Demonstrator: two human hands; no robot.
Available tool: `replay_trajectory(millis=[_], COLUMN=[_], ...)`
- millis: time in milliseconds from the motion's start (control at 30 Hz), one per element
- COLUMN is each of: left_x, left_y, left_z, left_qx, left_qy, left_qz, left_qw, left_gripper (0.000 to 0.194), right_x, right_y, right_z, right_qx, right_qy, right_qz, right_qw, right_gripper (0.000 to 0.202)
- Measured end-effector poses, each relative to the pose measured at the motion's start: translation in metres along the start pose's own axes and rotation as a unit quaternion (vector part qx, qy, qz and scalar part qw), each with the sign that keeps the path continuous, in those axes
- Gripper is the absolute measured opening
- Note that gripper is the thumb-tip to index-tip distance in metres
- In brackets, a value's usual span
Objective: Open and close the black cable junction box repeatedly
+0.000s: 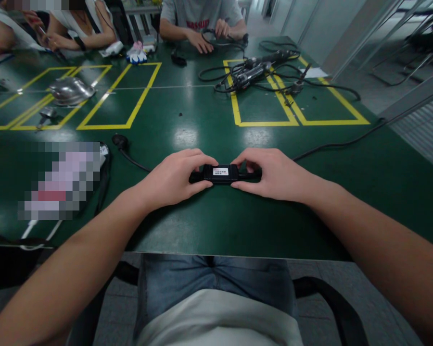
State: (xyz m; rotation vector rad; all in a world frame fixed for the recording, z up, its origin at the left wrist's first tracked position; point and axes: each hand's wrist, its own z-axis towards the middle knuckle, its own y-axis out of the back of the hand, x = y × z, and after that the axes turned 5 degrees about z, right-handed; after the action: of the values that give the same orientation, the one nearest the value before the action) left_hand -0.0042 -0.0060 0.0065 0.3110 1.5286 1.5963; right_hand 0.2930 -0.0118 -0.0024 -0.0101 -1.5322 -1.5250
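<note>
A small black inline box on a power cord (221, 179) lies at the table's near middle, its white printed label facing up. My left hand (178, 175) pinches its left end between thumb and fingers. At the opposite end my right hand (270, 173) grips it the same way. The cord runs out from under my left hand to a black plug (120, 141) on the table. To the right of my right hand, a black cable (341, 145) stretches toward the table's right edge. Parts of the cord are hidden behind my fingers.
Yellow tape rectangles mark the green table (202, 226). Black tools with tangled cables (252, 72) lie at the far right. A shiny metal part (71, 90) and a blurred-out device (63, 180) are on the left. Across the table a person (202, 21) handles a black cable.
</note>
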Motion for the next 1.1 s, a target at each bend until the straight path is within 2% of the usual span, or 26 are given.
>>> replay_trajectory(millis=[567, 800, 900, 1000, 1100], left_x=[-0.001, 0.002, 0.004, 0.007, 0.012], left_y=[0.001, 0.001, -0.001, -0.002, -0.004], left_z=[0.001, 0.003, 0.005, 0.006, 0.008], left_qx=[0.005, -0.003, -0.022, -0.067, -0.120], left_qy=[0.005, 0.021, 0.039, 0.068, 0.105], left_qz=[-0.004, -0.054, -0.094, -0.124, -0.074], left_qw=[1.000, 0.998, 0.995, 0.988, 0.984], left_gripper=[0.037, 0.036, 0.042, 0.043, 0.031], right_x=[-0.002, -0.010, -0.012, -0.012, -0.010], right_y=[-0.002, 0.002, 0.003, 0.004, 0.004], right_z=[-0.001, 0.003, 0.004, 0.004, 0.004], right_qx=[-0.005, 0.003, 0.005, 0.009, 0.010], right_qy=[0.011, -0.010, -0.019, -0.018, -0.015], right_qz=[-0.002, 0.013, 0.012, 0.009, 0.010], right_qw=[1.000, 1.000, 1.000, 1.000, 1.000], right_gripper=[0.033, 0.039, 0.038, 0.035, 0.034])
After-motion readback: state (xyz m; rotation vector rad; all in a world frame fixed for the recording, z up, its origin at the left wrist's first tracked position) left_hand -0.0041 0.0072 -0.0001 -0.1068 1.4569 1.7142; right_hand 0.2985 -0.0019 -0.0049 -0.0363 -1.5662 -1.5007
